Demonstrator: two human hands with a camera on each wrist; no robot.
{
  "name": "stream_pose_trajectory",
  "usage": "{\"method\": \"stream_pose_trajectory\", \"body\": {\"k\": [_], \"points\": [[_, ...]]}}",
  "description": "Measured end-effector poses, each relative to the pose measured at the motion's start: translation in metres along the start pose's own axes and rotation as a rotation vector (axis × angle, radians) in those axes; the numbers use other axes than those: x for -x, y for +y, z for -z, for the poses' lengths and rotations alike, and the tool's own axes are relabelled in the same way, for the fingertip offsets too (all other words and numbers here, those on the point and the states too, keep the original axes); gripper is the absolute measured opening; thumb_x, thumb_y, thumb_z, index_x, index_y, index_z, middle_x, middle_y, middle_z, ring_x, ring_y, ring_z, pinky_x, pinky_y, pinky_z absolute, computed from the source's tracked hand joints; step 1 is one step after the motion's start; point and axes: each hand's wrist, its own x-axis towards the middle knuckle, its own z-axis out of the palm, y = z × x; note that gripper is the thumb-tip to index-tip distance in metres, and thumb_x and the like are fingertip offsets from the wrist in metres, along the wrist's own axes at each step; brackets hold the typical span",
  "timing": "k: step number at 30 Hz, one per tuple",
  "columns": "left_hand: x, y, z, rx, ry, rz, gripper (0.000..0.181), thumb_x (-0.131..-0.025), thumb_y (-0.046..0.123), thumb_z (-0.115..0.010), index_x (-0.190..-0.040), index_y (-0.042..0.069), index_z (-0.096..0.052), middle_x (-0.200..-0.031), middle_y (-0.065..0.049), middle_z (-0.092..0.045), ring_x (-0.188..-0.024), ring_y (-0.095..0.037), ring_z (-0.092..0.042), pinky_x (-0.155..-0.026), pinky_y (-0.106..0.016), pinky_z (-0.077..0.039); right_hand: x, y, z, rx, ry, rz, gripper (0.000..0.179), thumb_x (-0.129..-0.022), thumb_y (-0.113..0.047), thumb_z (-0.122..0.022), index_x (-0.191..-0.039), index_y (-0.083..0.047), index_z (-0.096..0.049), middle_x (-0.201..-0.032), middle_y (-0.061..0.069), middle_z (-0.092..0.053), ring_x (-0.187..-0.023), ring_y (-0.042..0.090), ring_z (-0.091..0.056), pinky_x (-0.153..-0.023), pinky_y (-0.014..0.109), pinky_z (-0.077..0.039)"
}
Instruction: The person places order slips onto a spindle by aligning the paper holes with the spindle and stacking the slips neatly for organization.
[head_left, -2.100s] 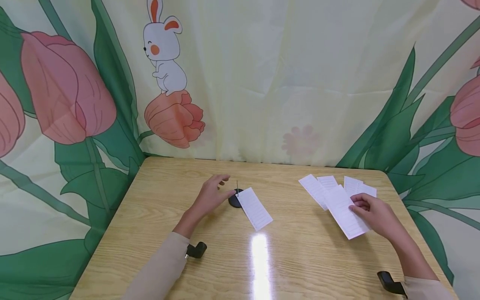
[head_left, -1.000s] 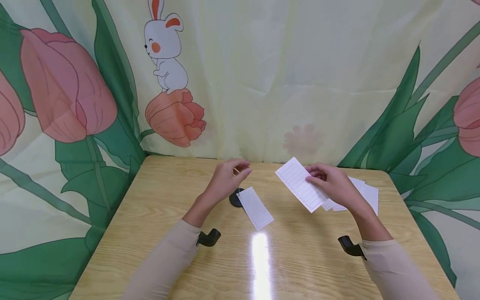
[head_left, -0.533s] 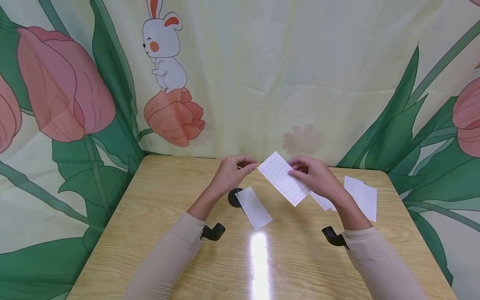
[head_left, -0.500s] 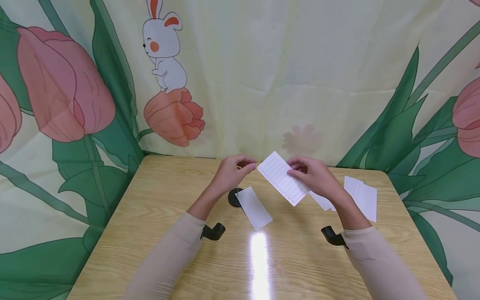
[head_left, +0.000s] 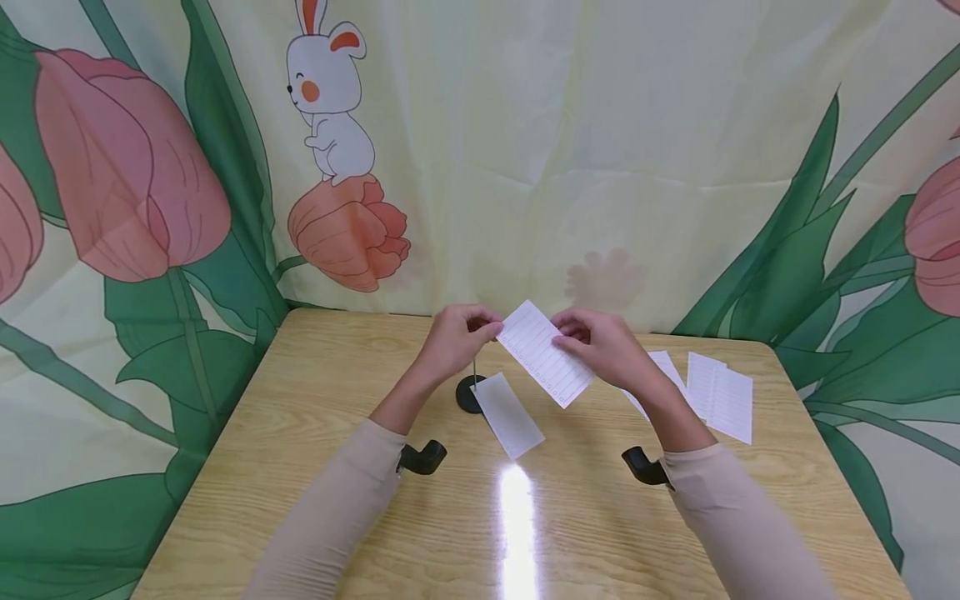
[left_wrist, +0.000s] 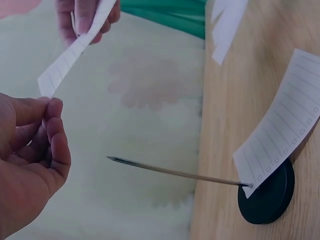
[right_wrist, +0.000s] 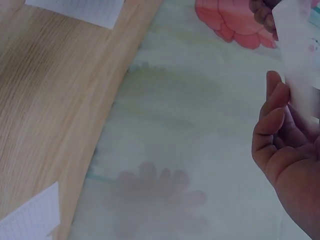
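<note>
My right hand (head_left: 606, 348) holds a white lined paper slip (head_left: 542, 357) by its right edge, above the table. At the slip's left corner, my left hand (head_left: 453, 340) pinches it between thumb and index finger; the left wrist view shows that corner (left_wrist: 49, 86) at the fingertips. Below the left hand stands a paper spike with a round black base (head_left: 467, 400) and a thin, slightly bent metal spike (left_wrist: 170, 172). Another lined slip (head_left: 512, 419) is pierced near one corner and sits low on the spike, its far end slanting over the table. The held slip is apart from the spike's tip.
Several loose lined slips (head_left: 731, 402) lie overlapping at the right of the wooden table (head_left: 337, 367), partly hidden by the right forearm. A printed curtain (head_left: 487, 167) hangs behind the table's back edge. Black camera mounts (head_left: 423, 457) stick out from both wrists.
My right hand picked up a slip from the loose pile and carried it left. My left hand rose from beside the spike to above it and now pinches the slip's corner.
</note>
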Motion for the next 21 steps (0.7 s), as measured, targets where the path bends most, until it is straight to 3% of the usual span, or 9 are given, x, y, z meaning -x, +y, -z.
{"method": "stream_pose_trajectory", "body": {"k": [9,17,21], "points": [[0.000,-0.009,0.011,0.006,0.010,0.012,0.011,-0.100,0.010,-0.068,-0.102,0.003,-0.076,-0.092,-0.009,-0.071,-0.083,-0.020,-0.063,-0.069,-0.026,-0.049,0.000,0.000,-0.020,-0.042,-0.039,-0.010,0.024,-0.097,-0.008,-0.072,-0.119,0.001,-0.068,-0.104,0.016,-0.077,-0.088,0.024,-0.073,-0.073,0.030,-0.057],[0.003,-0.019,0.017,-0.016,-0.025,0.052,0.013,-0.100,0.010,-0.068,-0.100,0.000,-0.077,-0.089,-0.013,-0.071,-0.082,-0.027,-0.064,-0.068,-0.026,-0.048,-0.003,0.004,-0.037,-0.040,-0.053,-0.027,0.021,-0.097,-0.008,-0.071,-0.116,0.001,-0.069,-0.099,0.014,-0.077,-0.080,0.017,-0.071,-0.068,0.028,-0.055],[0.007,-0.027,0.019,-0.035,-0.033,0.079,0.013,-0.100,0.010,-0.068,-0.098,0.001,-0.077,-0.085,-0.010,-0.070,-0.077,-0.020,-0.061,-0.067,-0.027,-0.047,-0.004,0.006,-0.045,-0.046,-0.074,-0.034,0.020,-0.097,-0.009,-0.071,-0.114,0.001,-0.070,-0.097,0.014,-0.077,-0.078,0.016,-0.070,-0.067,0.028,-0.056]]}}
